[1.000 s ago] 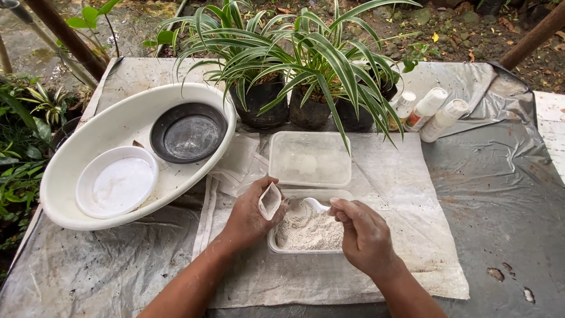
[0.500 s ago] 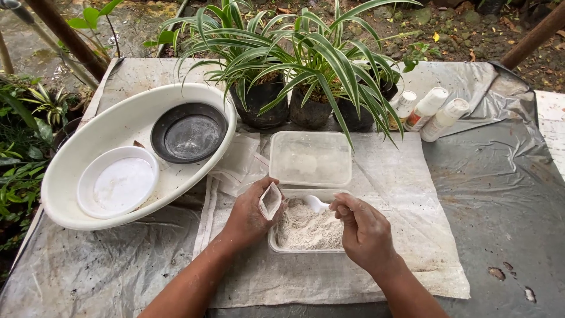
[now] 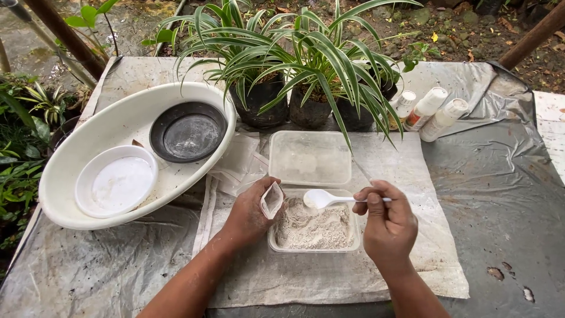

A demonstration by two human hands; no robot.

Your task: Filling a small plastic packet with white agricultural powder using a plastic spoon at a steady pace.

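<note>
1. Right hand (image 3: 387, 222) pinches the handle of one white plastic spoon (image 3: 329, 200); the bowl points to 9 o'clock and hangs over the powder tub.
2. Left hand (image 3: 250, 213) grips one small open sachet (image 3: 272, 200), mouth tilted toward the spoon bowl, just beside it.
3. One clear rectangular tub (image 3: 313, 228) of pale grey powder sits between the hands on a white cloth (image 3: 329, 277).
4. One clear lid (image 3: 310, 158) lies at 12 o'clock, touching the tub's far edge.
5. Loose sachets (image 3: 238, 168), count unclear, lie at 10 o'clock.
6. One white oval basin (image 3: 94, 138) at 9 to 10 o'clock holds one black saucer (image 3: 188, 132) and one white saucer (image 3: 116, 181).
7. Three black potted plants (image 3: 306, 76) stand at 12 o'clock, leaves overhanging the lid.
8. Three white bottles (image 3: 428, 111) lie at 1 o'clock on the plastic-covered counter (image 3: 500, 194).
</note>
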